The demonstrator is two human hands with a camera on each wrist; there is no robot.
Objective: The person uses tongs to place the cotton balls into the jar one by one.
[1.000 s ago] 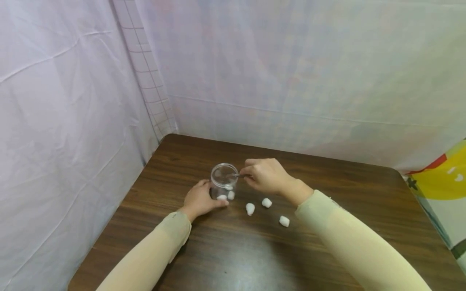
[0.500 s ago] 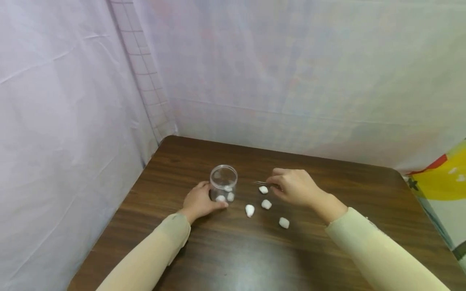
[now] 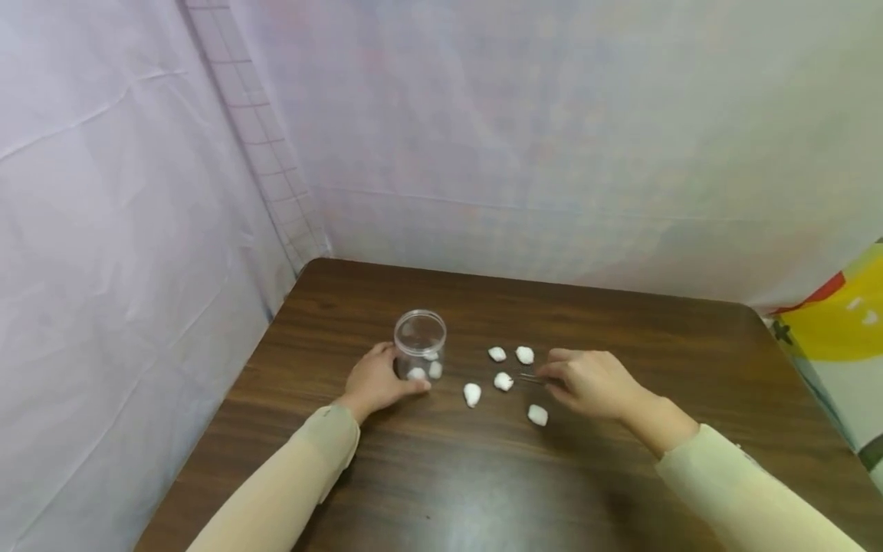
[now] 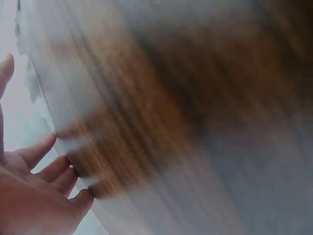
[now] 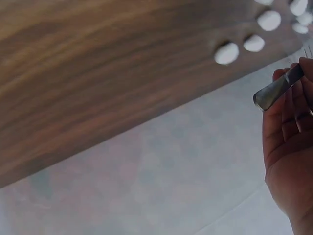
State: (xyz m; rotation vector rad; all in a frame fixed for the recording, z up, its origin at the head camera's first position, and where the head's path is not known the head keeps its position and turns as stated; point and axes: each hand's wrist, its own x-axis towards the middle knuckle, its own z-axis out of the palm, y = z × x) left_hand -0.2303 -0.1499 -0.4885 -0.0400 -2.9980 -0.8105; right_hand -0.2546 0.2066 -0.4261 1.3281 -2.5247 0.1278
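Note:
A clear open-topped jar [image 3: 420, 331] stands on the table with a few white cotton balls [image 3: 416, 374] in its bottom. My left hand [image 3: 378, 381] holds it from the left, thumb along the near side of the base; the left wrist view shows the fingers [image 4: 61, 169] but no clear outline of the jar. In my right hand [image 3: 586, 383] I pinch metal tweezers [image 5: 276, 93], their tips pointing left. Those tips lie just right of one loose cotton ball [image 3: 503, 381]. Nothing shows between them.
More loose cotton balls lie around the tweezers: two behind [image 3: 525, 355], one to the left [image 3: 472, 395], one nearer me [image 3: 538, 415]. White curtains [image 3: 517, 153] hang behind and left of the brown table [image 3: 428, 475].
My right hand has carried the tweezers from the jar's mouth rightward to the loose cotton balls, uncovering two at the back. The left hand stays at the jar.

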